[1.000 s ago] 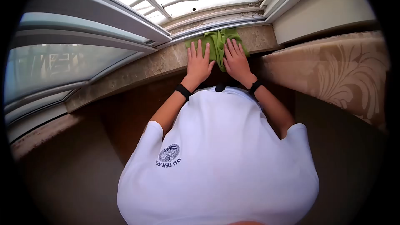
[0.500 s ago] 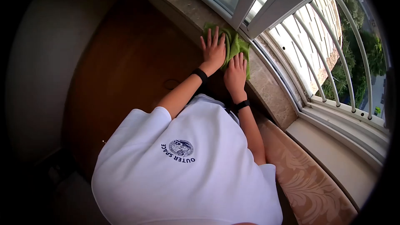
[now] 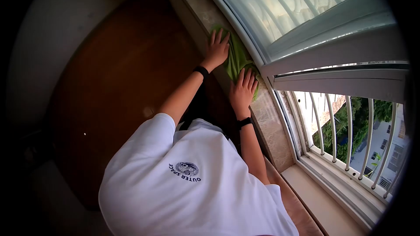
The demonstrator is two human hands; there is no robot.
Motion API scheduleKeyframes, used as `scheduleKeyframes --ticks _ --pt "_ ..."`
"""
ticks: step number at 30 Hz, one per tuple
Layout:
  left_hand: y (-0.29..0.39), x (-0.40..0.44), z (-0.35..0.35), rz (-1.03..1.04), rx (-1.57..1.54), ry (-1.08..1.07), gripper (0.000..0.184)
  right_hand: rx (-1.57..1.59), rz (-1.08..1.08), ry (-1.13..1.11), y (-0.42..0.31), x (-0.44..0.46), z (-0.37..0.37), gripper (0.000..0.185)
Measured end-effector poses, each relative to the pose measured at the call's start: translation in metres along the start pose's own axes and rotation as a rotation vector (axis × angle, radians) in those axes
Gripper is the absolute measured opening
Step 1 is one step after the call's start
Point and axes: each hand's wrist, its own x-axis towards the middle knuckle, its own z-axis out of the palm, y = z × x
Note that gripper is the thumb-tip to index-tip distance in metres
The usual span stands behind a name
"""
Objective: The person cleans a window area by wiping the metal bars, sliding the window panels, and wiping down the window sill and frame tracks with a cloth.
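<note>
A green cloth (image 3: 236,57) lies crumpled along the marbled stone window sill (image 3: 267,109), close to the window frame. My left hand (image 3: 216,52) presses flat on the cloth's far end, its fingers stretched and spread. Nearer to me, my right hand (image 3: 243,91) lies flat on the other end with the fingers extended. Folds of the fabric bunch up between the two hands. Neither hand is closed around the cloth, and the palms hide part of it.
A sliding window (image 3: 302,13) stands along the sill, its frame (image 3: 341,52) angled to the right. White bars (image 3: 348,126) guard the opening, with trees and buildings beyond. Brown wooden furniture (image 3: 118,78) is at left. A light ledge (image 3: 315,196) runs at lower right.
The view has turned, so more window glass shows. My hands are farther apart, and the cloth is stretched longer between them along the sill.
</note>
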Motion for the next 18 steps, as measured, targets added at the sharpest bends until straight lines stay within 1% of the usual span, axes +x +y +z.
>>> scheduleKeyframes --ticks 1,5,12,14,15,16,18 --pt "-0.012 0.014 0.002 -0.007 0.002 0.041 0.053 0.006 -0.017 0.011 -0.007 0.016 0.007 0.077" --pt "-0.056 0.063 -0.010 -0.066 0.066 0.033 0.053 0.022 -0.058 -0.045 -0.037 0.074 0.028 0.080" --pt "-0.139 0.154 -0.045 -0.170 0.152 -0.084 0.055 0.061 -0.129 -0.080 -0.094 0.181 0.076 0.083" --pt "-0.144 0.172 -0.058 -0.160 0.212 -0.031 0.055 0.079 -0.151 -0.068 -0.105 0.203 0.078 0.083" --pt "-0.145 0.167 -0.058 -0.162 0.237 -0.026 0.055 0.087 -0.153 -0.084 -0.108 0.200 0.078 0.083" --pt "-0.144 0.160 -0.037 -0.167 0.236 -0.048 0.055 0.093 -0.149 -0.120 -0.097 0.192 0.087 0.083" --pt "-0.139 0.164 -0.039 -0.174 0.265 -0.029 0.055 0.125 -0.178 -0.136 -0.093 0.193 0.082 0.082"
